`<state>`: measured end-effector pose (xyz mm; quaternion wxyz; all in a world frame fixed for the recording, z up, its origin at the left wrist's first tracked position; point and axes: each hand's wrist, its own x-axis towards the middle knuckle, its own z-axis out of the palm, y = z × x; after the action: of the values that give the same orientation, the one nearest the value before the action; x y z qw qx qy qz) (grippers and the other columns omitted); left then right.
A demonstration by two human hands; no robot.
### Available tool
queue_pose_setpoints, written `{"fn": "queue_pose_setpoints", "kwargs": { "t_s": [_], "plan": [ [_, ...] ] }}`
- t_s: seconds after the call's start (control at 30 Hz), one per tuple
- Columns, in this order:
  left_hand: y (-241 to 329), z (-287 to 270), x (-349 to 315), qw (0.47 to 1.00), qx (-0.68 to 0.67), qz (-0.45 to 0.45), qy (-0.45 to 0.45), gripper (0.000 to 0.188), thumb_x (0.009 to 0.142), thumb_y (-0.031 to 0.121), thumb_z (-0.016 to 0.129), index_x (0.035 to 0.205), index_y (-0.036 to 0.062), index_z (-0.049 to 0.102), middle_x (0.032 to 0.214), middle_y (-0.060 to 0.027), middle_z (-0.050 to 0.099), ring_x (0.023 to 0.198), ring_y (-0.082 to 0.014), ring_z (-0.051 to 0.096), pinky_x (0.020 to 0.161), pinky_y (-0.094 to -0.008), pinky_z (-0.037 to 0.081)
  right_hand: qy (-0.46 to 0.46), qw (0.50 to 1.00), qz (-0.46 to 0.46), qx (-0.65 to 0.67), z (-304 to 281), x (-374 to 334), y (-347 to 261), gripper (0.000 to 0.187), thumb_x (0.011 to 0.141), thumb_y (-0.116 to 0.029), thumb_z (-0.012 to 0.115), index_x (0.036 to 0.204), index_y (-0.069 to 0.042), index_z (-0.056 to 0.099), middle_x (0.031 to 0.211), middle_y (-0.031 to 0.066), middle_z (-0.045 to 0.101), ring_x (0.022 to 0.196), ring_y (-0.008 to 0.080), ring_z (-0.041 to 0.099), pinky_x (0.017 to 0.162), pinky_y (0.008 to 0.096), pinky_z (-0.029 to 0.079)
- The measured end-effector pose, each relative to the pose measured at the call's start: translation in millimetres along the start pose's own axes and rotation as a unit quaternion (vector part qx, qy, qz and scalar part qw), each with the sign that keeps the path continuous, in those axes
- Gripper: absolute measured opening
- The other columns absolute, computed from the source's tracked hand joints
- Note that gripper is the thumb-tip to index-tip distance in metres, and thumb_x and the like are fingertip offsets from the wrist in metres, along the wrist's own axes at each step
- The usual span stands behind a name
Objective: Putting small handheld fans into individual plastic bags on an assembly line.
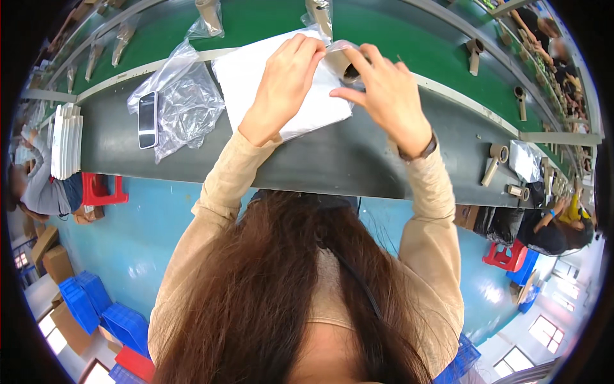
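Note:
A beige hair dryer (337, 64) in a clear plastic bag lies at the far edge of the bench, between my hands; its round dark end points toward my right hand. My left hand (288, 80) has its fingers pinched together at the near-left edge of that clear bag. Over the dryer's right side my right hand (390, 93) reaches with thumb and fingers apart, the index finger close to or touching the bag. Beneath both hands spreads a stack of white sheets or flat bags (246, 77). The dryer's handle is mostly hidden.
Crumpled clear plastic bags (188, 96) lie left, with a phone (148, 120) on them. White flat pieces (66, 141) stand farther left. Beyond the bench edge runs a green conveyor (256, 25) carrying bagged dryers. A loose dryer (495, 163) lies right. Other people sit at both sides.

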<state>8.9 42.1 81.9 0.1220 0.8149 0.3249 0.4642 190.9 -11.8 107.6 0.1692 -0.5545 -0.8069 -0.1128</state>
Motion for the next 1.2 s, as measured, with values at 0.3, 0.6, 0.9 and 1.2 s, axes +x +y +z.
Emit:
{"fn": "queue_pose_setpoints", "kwargs": {
  "t_s": [0.3,0.6,0.9,1.2],
  "plan": [
    [-11,7,9,0.996,-0.040,-0.081,0.013,0.007,0.090,0.007,0.058,0.093,0.0008,0.057,0.084,-0.0114,0.060,0.074,-0.0265,0.061,0.066,-0.0350,0.048,-0.029,0.997,-0.056,0.042,14,29,14,0.064,0.073,-0.053,0.072,0.115,-0.006,0.059,0.091,0.0084,0.058,0.077,0.0264,0.058,0.068,0.0343,0.044],
    [-42,11,-6,0.980,-0.093,-0.173,0.043,0.009,0.091,0.009,0.056,0.093,0.0001,0.056,0.086,-0.0141,0.062,0.073,-0.0285,0.062,0.066,-0.0357,0.049,-0.165,0.957,-0.195,0.136,14,60,42,0.030,0.083,-0.035,0.068,0.086,-0.006,0.068,0.076,0.0090,0.059,0.073,0.0278,0.059,0.067,0.0375,0.045],
    [-48,-4,1,0.926,-0.291,-0.224,-0.082,0.015,0.091,0.014,0.062,0.097,0.0000,0.061,0.087,-0.0030,0.064,0.074,-0.0095,0.059,0.068,-0.0244,0.048,-0.141,0.818,-0.069,0.554,21,37,25,0.007,0.082,-0.008,0.070,0.082,-0.001,0.069,0.078,0.0014,0.052,0.076,0.0124,0.047,0.067,0.0262,0.036],
    [-62,22,-3,0.905,-0.343,-0.224,-0.118,0.019,0.090,0.016,0.064,0.096,-0.0019,0.064,0.084,-0.0027,0.065,0.076,-0.0082,0.060,0.071,-0.0239,0.049,0.069,0.791,0.048,0.605,54,34,29,0.012,0.096,-0.015,0.051,0.099,-0.004,0.054,0.109,0.0083,0.056,0.101,0.0184,0.053,0.092,0.0322,0.040]
  ]
}}
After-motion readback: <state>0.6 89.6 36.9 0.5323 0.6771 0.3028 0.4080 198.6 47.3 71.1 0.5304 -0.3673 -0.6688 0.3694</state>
